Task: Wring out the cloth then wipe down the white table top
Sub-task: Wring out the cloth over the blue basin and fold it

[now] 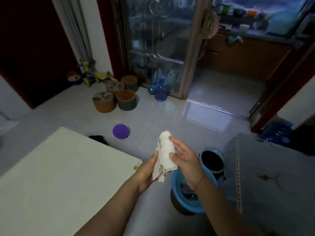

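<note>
Evidently soft and limp, the bunched cloth (164,155) above the blue basin (177,193) sits clamped in the left hand (146,174) at its lower end, the right hand (185,158) open-fingered against its upper part.

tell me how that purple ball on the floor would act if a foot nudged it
The purple ball looks round and sits free on smooth, glossy floor tiles, so it would probably roll easily and far. Nothing touches or blocks it. Its matte surface hints at something soft and light, though that is a guess.
</note>
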### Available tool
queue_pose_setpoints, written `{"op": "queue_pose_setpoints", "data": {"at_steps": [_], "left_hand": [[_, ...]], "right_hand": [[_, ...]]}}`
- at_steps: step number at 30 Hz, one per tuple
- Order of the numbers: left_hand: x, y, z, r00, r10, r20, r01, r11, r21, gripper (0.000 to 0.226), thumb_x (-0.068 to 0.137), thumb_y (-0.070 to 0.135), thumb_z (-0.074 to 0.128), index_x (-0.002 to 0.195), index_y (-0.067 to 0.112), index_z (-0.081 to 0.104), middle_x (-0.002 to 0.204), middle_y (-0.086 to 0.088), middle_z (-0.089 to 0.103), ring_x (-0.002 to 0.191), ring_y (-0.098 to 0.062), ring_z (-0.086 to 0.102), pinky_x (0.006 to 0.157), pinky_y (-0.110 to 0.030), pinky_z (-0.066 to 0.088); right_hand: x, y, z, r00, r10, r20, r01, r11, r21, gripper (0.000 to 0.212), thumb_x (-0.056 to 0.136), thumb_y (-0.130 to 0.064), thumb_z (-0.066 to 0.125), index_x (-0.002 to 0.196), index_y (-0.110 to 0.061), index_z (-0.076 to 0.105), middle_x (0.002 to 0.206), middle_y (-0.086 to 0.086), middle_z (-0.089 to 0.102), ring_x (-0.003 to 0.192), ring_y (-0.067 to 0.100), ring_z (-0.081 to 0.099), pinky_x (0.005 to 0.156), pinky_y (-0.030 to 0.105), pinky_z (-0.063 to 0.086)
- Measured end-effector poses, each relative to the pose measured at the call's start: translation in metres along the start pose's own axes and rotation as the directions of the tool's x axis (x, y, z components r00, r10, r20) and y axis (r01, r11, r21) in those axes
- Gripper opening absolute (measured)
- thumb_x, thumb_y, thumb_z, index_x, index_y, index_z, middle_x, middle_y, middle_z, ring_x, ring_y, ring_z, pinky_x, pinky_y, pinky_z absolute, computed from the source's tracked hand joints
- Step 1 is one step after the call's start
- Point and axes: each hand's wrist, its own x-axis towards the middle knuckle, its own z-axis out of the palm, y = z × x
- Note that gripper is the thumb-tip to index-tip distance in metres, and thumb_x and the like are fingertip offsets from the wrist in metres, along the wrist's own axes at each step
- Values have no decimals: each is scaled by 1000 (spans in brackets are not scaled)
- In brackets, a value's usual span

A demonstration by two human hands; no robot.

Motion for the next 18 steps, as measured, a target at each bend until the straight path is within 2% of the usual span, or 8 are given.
{"op": "queue_pose_setpoints", "data": {"at_steps": [3, 6, 11, 14, 16, 18], "left_hand": [[-34, 7, -19, 989, 130, -65, -134, 989, -66, 39, 91, 29, 58, 122, 5, 60, 110, -15, 71, 89, -25, 70, 64, -30, 56], [-71, 7, -36, 947, 220, -233, -238, 970, -51, 31, 94, 16, 56, 124, 5, 56, 113, -12, 70, 94, -25, 69, 71, -30, 57], [-140, -13, -69, 833, 315, -455, -308, 947, 91, 29, 96, 16, 54, 125, 15, 52, 115, -5, 68, 100, -24, 68, 86, -42, 56], [-187, -31, -94, 745, 353, -566, -338, 931, 136, 28, 96, 19, 54, 124, 19, 52, 113, -1, 68, 99, -22, 67, 82, -40, 57], [-223, -47, -113, 687, 366, -628, -368, 920, 134, 27, 95, 20, 55, 122, 21, 52, 113, -1, 68, 98, -21, 67, 80, -38, 56], [-260, -62, -132, 630, 369, -683, -396, 909, 125, 26, 94, 20, 56, 121, 22, 52, 112, -2, 68, 98, -21, 68, 79, -37, 56]], "right_hand": [[1, -4, 8, 996, 2, 88, -1, 1000, -12, 50, 89, 9, 53, 121, -31, 54, 132, -1, 55, 106, 5, 62, 79, 20, 52], [-1, -3, 18, 982, 38, 184, -27, 998, -58, 52, 89, 7, 53, 118, -37, 56, 134, 3, 54, 112, 15, 60, 78, 20, 52], [-19, 4, 61, 924, 90, 371, -36, 988, -149, 53, 89, 6, 54, 118, -39, 54, 133, 2, 54, 114, 10, 57, 78, 16, 52], [-38, 9, 102, 867, 100, 488, -22, 986, -164, 54, 87, 7, 57, 119, -37, 53, 129, 0, 56, 104, 2, 63, 75, 15, 52], [-55, 13, 134, 824, 110, 556, 4, 980, -200, 55, 86, 6, 59, 119, -37, 54, 127, -3, 57, 106, 9, 64, 77, 22, 56], [-75, 14, 167, 783, 116, 611, 64, 962, -266, 56, 85, 2, 62, 126, -34, 53, 120, 0, 62, 108, 36, 59, 84, 45, 56]]}}
